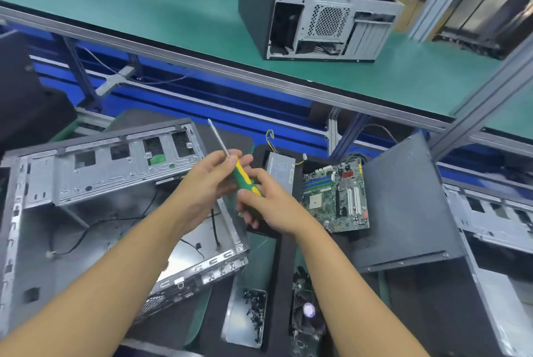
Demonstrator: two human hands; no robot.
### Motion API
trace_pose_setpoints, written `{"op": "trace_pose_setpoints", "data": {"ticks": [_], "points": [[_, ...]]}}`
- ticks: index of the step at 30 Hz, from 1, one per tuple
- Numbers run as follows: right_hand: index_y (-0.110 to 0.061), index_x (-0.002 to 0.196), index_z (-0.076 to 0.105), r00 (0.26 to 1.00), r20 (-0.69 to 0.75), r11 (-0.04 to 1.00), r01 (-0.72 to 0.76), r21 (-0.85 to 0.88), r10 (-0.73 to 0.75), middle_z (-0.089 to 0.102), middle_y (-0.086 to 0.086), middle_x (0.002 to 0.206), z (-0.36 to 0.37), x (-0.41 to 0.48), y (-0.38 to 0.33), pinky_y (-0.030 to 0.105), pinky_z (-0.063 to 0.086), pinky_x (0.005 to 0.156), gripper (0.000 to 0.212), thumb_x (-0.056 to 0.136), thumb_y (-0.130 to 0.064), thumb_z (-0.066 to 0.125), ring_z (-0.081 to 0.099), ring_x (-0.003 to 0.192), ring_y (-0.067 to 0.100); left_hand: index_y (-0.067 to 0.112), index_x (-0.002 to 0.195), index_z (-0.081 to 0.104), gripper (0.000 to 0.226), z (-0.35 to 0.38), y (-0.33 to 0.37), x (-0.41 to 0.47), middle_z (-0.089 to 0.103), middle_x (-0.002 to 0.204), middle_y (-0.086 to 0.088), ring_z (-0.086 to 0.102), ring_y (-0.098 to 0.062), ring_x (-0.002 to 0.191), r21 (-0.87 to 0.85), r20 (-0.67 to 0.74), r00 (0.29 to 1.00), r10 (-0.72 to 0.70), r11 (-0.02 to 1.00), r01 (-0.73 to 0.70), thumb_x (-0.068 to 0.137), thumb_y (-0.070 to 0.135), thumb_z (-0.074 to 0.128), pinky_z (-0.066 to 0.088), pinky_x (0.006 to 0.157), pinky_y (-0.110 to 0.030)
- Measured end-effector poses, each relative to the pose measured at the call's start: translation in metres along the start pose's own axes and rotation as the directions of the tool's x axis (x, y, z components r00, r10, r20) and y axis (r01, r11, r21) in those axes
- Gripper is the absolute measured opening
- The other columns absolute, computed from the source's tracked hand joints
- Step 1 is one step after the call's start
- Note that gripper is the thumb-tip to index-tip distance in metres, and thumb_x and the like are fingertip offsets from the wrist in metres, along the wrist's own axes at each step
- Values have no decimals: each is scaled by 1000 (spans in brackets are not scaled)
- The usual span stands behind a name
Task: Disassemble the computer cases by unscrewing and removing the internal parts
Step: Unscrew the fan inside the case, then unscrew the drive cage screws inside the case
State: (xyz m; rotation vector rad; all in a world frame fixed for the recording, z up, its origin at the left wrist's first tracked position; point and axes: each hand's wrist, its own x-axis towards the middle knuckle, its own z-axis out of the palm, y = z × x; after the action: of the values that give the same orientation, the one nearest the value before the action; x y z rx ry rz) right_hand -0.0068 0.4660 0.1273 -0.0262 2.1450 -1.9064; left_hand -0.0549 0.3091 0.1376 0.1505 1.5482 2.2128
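— Green-and-yellow screwdriver point(245, 181), where is it?
— Raised above the open case point(95, 181), tip pointing up and away. The right hand point(271, 206) is wrapped round the handle. The left hand point(207, 183) pinches it where the shaft begins.
— So which step?
— Between screws, I'd judge. The motherboard point(336, 198) and power supply point(281, 169) lie out on the bench to the right, and the case holds little beyond loose black cables point(86, 230).
— Next?
— Probably turn the tip down, one hand on the handle, and seat it squarely in whichever screw remains; I can't make one out from here
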Motion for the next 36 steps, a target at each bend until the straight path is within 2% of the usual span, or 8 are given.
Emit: {"op": "trace_pose_setpoints", "data": {"ticks": [7, 11, 14, 16, 20, 25, 29, 36], "points": [[-24, 113, 48, 993, 110, 982, 12, 190, -33, 72, 17, 92, 42, 26, 10, 28, 48, 45, 36, 84, -28, 70, 58, 54, 21, -8, 118, 60, 35, -66, -1, -36, 71, 117, -19, 70, -27, 95, -117, -148, 987, -55, 992, 38, 94, 17, 61, 60, 85, -35], [-27, 105, 46, 994, 105, 958, -8, -287, 39, 74, 1, 83, 71, 35, 10, 32, 52, 57, 23, 89, -34, 61, 64, 60, 14, 9, 112, 72, 28, -91, 3, -53, 75, 113, -6, 71, -19, 104, 276, -165, 977, -138, 944, 180, 95, 30, 64, 54, 98, -44], [-37, 122, 43, 990, 124, 791, 17, -612, 74, 69, -10, 101, 84, 35, 19, 41, 54, 80, 25, 99, -41, 52, 66, 85, 15, 35, 96, 69, 22, -121, 9, -65, 72, 92, 23, 67, 5, 88, 829, -169, 981, -100, 524, 196, 92, 55, 62, 53, 78, -30], [-43, 121, 36, 1000, -3, 729, 15, -684, -23, 63, -7, 109, 90, 35, 23, 41, 50, 76, 25, 100, -42, 51, 62, 89, 19, 42, 93, 64, 11, -145, 16, -72, 67, 88, 23, 65, -4, 89, 966, -203, 964, 173, 196, 169, 92, 52, 60, 47, 70, -28], [-28, 108, 40, 868, -422, 672, -149, -725, -263, 53, -4, 91, 85, 53, 20, 36, 38, 62, 36, 91, -36, 70, 51, 77, 22, 17, 105, 67, 34, -197, 27, -80, 64, 106, -7, 59, -34, 96, 948, -249, 792, 558, -28, 317, 78, 34, 76, 45, 76, -44], [-18, 97, 36, 869, -488, 642, -421, -641, 83, 52, 0, 82, 69, 67, 30, 37, 38, 56, 45, 87, -40, 74, 52, 72, 25, 16, 154, 11, 95, -252, 32, -86, 26, 152, -22, 38, -46, 130, 730, -683, 710, 170, 118, 674, 84, 35, 73, 41, 95, -56], [-18, 87, 40, 844, -528, 565, -480, -671, 90, 54, 2, 74, 68, 66, 36, 36, 38, 56, 32, 85, -39, 64, 52, 66, 29, 9, 151, 11, 81, -265, 21, -86, 49, 123, -27, 60, -49, 95, 792, -611, 768, 195, 165, 588, 87, 2, 62, 40, 68, -43], [-22, 89, 42, 750, -643, 569, -599, -563, 154, 56, -4, 75, 96, 28, 40, 33, 34, 53, 28, 83, -40, 64, 51, 63, 16, 23, 154, 16, 82, -292, 35, -46, 51, 99, -12, 54, -36, 82, 892, -449, 860, 242, 75, 445, 85, -5, 49, 42, 67, -40]]}}
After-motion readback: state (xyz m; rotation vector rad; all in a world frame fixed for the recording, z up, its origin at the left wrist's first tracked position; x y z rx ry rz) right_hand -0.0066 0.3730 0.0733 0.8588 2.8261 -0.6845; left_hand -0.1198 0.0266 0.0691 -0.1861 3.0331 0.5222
